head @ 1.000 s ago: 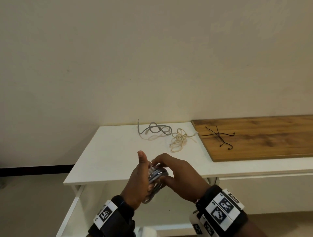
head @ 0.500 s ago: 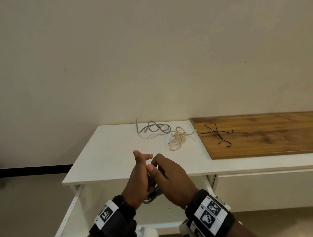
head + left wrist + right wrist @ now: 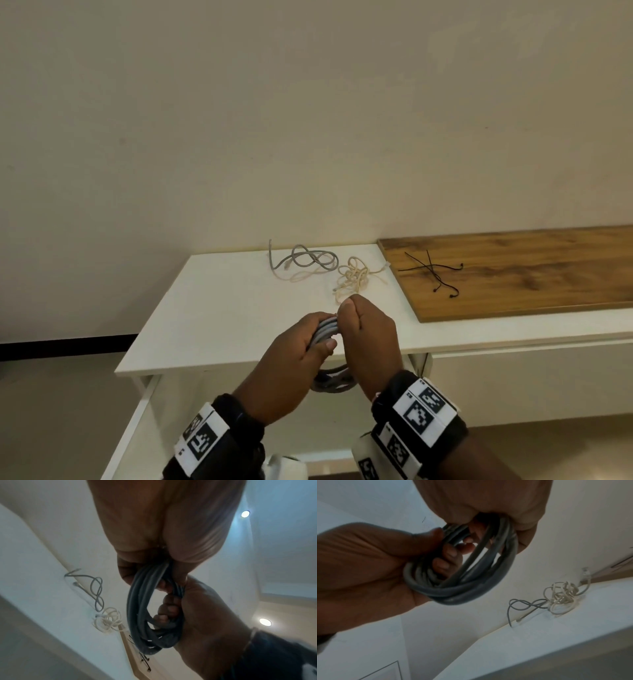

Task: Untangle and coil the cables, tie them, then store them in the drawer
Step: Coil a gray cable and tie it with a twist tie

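A coiled grey cable (image 3: pixel 324 331) is held in front of the white table's (image 3: pixel 219 308) front edge, its lower loop (image 3: pixel 334 382) hanging below the hands. My left hand (image 3: pixel 305 346) grips the coil from the left, thumb across the strands. My right hand (image 3: pixel 364 337) grips it from the right, fingers curled through the loop (image 3: pixel 169 609). The right wrist view shows the coil (image 3: pixel 471 582) wrapped by the left hand's fingers (image 3: pixel 448 555). A loose grey cable (image 3: pixel 308 260) and a tangled cream cable (image 3: pixel 352 279) lie at the table's back.
Thin black ties (image 3: pixel 433 270) lie crossed on a wooden board (image 3: pixel 548 274) at the right of the table. An open white drawer (image 3: pixel 137 421) extends below the table's front, under my wrists. A closed drawer front (image 3: pixel 531 377) is at the right.
Both hands have closed tighter on the coil and risen a little toward the table edge. The left thumb, earlier stretched upward, now lies across the strands.
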Demonstrator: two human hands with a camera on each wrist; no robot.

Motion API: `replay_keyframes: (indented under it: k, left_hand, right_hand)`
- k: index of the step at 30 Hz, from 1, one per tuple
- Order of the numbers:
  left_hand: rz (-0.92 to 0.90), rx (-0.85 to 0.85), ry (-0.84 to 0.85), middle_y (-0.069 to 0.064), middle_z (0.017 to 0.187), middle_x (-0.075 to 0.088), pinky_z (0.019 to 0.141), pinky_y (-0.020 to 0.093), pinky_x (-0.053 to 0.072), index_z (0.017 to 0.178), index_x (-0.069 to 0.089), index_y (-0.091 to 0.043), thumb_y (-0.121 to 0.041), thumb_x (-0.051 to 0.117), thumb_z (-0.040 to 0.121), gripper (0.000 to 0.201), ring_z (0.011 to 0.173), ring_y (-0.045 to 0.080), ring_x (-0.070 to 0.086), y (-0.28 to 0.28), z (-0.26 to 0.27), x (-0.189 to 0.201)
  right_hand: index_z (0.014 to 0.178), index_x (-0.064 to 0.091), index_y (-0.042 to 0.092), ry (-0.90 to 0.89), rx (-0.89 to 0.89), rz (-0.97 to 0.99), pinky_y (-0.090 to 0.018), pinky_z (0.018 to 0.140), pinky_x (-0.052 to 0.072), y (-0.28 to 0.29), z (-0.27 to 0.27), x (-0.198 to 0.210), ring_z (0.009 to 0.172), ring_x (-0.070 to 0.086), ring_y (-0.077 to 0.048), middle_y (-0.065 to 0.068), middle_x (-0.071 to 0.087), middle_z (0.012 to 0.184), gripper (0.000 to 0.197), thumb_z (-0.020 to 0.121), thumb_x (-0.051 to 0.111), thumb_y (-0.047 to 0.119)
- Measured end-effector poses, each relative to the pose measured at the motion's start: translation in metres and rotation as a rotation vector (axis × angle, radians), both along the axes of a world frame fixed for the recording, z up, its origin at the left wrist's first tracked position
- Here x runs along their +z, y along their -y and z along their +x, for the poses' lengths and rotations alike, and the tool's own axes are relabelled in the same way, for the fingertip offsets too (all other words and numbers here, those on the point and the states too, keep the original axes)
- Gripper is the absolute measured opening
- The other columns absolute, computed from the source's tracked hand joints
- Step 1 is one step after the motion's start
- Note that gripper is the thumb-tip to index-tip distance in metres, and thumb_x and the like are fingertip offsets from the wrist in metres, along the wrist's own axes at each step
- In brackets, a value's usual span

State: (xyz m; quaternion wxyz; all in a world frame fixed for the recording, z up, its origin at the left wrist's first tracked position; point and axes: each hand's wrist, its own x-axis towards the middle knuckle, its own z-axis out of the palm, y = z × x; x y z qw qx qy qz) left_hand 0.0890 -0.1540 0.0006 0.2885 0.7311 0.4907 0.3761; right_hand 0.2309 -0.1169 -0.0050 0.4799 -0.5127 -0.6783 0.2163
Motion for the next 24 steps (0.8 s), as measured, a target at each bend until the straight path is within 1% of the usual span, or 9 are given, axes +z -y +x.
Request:
replay_keyframes:
  k: [3, 5, 8, 12, 15, 17, 19, 21, 24]
  left_hand:
    - [0.036, 0.034, -0.093, -0.013, 0.082, 0.060, 0.070, 0.020, 0.046, 0.101, 0.058, -0.027, -0.024, 0.046, 0.103, 0.012, 0.075, 0.001, 0.055, -0.001, -0.003, -0.002]
    - [-0.023, 0.002, -0.088, -0.006, 0.076, 0.057, 0.070, 0.032, 0.046, 0.094, 0.058, -0.019, -0.034, 0.044, 0.100, 0.022, 0.068, 0.005, 0.050, -0.007, -0.010, -0.004]
    - [-0.195, -0.105, 0.075, -0.006, 0.069, 0.054, 0.065, 0.026, 0.043, 0.088, 0.062, -0.016, -0.038, 0.046, 0.093, 0.027, 0.064, 0.007, 0.048, -0.016, -0.018, -0.005]
    - [-0.378, -0.202, 0.246, -0.004, 0.068, 0.055, 0.061, 0.021, 0.041, 0.087, 0.062, -0.013, -0.034, 0.042, 0.105, 0.035, 0.063, 0.011, 0.049, -0.020, -0.019, -0.010]
    - [-0.443, -0.261, 0.332, -0.001, 0.069, 0.059, 0.060, 0.025, 0.035, 0.083, 0.055, -0.016, -0.048, 0.041, 0.098, 0.038, 0.063, 0.016, 0.047, -0.022, -0.016, -0.016]
    - [-0.490, -0.312, 0.457, 0.002, 0.069, 0.059, 0.062, 0.030, 0.034, 0.083, 0.056, -0.015, -0.047, 0.044, 0.096, 0.036, 0.064, 0.018, 0.046, -0.024, -0.015, -0.020]
    - [-0.558, -0.360, 0.600, 0.002, 0.066, 0.049, 0.064, 0.031, 0.033, 0.086, 0.062, -0.012, -0.042, 0.048, 0.096, 0.034, 0.062, 0.018, 0.039, -0.027, -0.015, -0.024]
    - [-0.599, -0.392, 0.681, 0.002, 0.064, 0.041, 0.063, 0.027, 0.035, 0.091, 0.065, -0.007, -0.037, 0.048, 0.096, 0.035, 0.060, 0.016, 0.035, -0.029, -0.016, -0.026]
    - [-0.613, -0.388, 0.730, 0.001, 0.062, 0.044, 0.061, 0.025, 0.040, 0.089, 0.058, -0.004, -0.035, 0.047, 0.094, 0.034, 0.059, 0.014, 0.039, -0.030, -0.012, -0.025]
  right_hand:
    - [0.064, 0.037, 0.025, 0.073, -0.014, 0.037, -0.018, 0.050, 0.028, -0.002, -0.007, -0.001, 0.053, 0.037, -0.009, 0.009, 0.039, 0.059, 0.034, 0.097, 0.034, 0.018]
    - [0.064, 0.036, 0.023, 0.125, -0.060, 0.075, -0.017, 0.047, 0.025, -0.003, -0.008, -0.003, 0.050, 0.035, -0.009, 0.011, 0.037, 0.058, 0.032, 0.095, 0.036, 0.015]
    - [0.065, 0.043, 0.029, 0.002, 0.006, -0.099, -0.018, 0.053, 0.035, -0.001, -0.009, -0.008, 0.053, 0.043, -0.005, 0.010, 0.047, 0.059, 0.035, 0.099, 0.042, 0.022]
    - [0.062, 0.039, 0.022, 0.012, -0.008, -0.108, -0.017, 0.052, 0.034, -0.007, -0.008, -0.008, 0.051, 0.043, -0.006, 0.005, 0.042, 0.057, 0.037, 0.098, 0.042, 0.017]
    - [0.062, 0.039, 0.025, 0.083, -0.007, -0.104, -0.019, 0.052, 0.033, -0.009, -0.004, -0.010, 0.052, 0.040, -0.007, 0.005, 0.043, 0.058, 0.036, 0.097, 0.038, 0.023]
    - [0.062, 0.044, 0.028, 0.016, -0.001, -0.114, -0.017, 0.053, 0.036, -0.007, 0.001, -0.008, 0.053, 0.043, -0.005, 0.007, 0.047, 0.057, 0.037, 0.099, 0.044, 0.022]
    - [0.063, 0.047, 0.027, -0.024, 0.001, -0.124, -0.016, 0.054, 0.037, -0.008, 0.004, -0.008, 0.053, 0.045, -0.003, 0.007, 0.049, 0.057, 0.037, 0.099, 0.047, 0.020]
    - [0.063, 0.047, 0.026, 0.002, 0.003, -0.122, -0.015, 0.053, 0.037, -0.013, 0.004, -0.008, 0.052, 0.044, -0.003, 0.007, 0.049, 0.057, 0.036, 0.099, 0.046, 0.018]
    - [0.062, 0.040, 0.021, 0.123, -0.027, -0.081, -0.015, 0.053, 0.034, -0.017, 0.003, -0.010, 0.054, 0.042, -0.003, 0.005, 0.040, 0.058, 0.037, 0.098, 0.044, 0.011]
